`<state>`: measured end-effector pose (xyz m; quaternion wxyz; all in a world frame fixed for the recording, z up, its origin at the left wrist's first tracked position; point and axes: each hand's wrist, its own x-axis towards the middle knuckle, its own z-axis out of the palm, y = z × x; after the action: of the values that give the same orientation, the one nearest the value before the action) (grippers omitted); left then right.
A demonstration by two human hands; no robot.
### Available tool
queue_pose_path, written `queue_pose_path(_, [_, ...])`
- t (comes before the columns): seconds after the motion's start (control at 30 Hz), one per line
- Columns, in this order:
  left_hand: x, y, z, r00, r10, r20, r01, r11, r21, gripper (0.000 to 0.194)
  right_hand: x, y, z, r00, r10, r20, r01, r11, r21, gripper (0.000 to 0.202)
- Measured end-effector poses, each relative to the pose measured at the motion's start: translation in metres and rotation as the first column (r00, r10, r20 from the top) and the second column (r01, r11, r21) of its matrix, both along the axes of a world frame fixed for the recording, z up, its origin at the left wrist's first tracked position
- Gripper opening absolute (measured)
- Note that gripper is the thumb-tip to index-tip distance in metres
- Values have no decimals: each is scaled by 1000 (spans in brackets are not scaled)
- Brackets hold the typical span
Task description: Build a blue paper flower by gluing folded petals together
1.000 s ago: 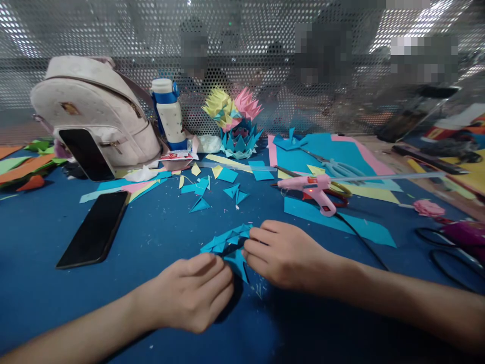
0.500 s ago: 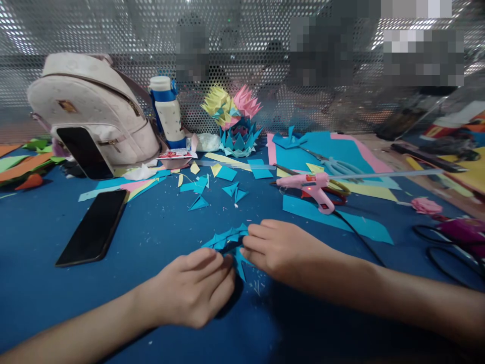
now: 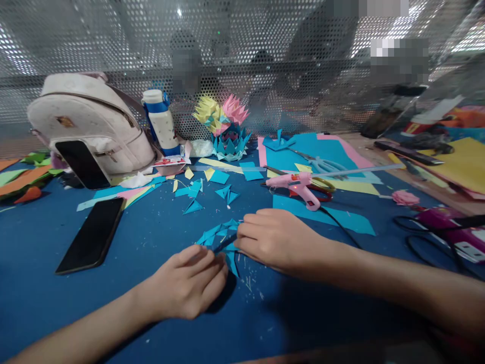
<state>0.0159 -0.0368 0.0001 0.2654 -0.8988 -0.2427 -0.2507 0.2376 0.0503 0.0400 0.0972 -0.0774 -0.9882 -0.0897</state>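
Note:
A blue folded-paper ring (image 3: 219,233) with pointed tips is held low over the blue table (image 3: 162,333). My left hand (image 3: 189,283) is closed on its near left edge, and my right hand (image 3: 271,237) pinches its right side. The fingertips of both hands are partly hidden by the fingers and the paper. One blue point (image 3: 232,263) sticks out downward between the hands. Just beyond lie small blue folded triangles (image 3: 227,194). A pink glue gun (image 3: 295,187), its red light lit, lies past my right hand.
Behind stand a white backpack (image 3: 87,121), a bottle (image 3: 162,121) and a paper lotus (image 3: 231,144). A phone (image 3: 93,235) lies at the left. Light-blue-handled scissors (image 3: 326,166) rest on paper sheets. A purple power strip (image 3: 450,230) and cables lie at the right.
The camera view has shifted slightly, so the table things appear a little further left. Both hands keep their hold on the blue paper ring, with hardly any change in grip.

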Motion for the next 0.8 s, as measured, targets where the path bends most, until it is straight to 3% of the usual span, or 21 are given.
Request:
queue_pose_path(0.13, [0, 0, -1, 1000, 8, 3, -8, 1000, -7, 31, 3, 5, 16, 1000, -26, 0, 25, 984, -174, 19])
queue_pose_path(0.23, [-1, 0, 0, 1000, 10, 14, -10, 1000, -13, 33, 8, 13, 31, 993, -112, 43, 119, 906, -405, 18])
queue_pose_path(0.37, [-3, 1, 2, 1000, 26, 3, -26, 1000, -15, 32, 16, 25, 46, 967, -220, 126, 254, 824, -507, 19])
queue_pose_path(0.57, [-6, 3, 1, 999, 27, 23, -26, 999, -29, 31, 22, 36, 32, 896, -277, 349, 420, 785, -456, 21])
queue_pose_path(0.67, [-8, 5, 0, 999, 34, 39, -33, 999, -40, 27, 21, 34, 25, 856, -412, 312, 500, 811, -303, 11])
queue_pose_path(0.73, [-9, 6, -1, 998, 43, 55, -41, 998, -40, 25, 21, 29, 27, 843, -471, 260, 525, 825, -209, 10])
queue_pose_path(0.8, [-10, 7, -2, 997, 46, 68, -44, 999, -32, 24, 24, 21, 34, 853, -477, 213, 516, 834, -198, 13])
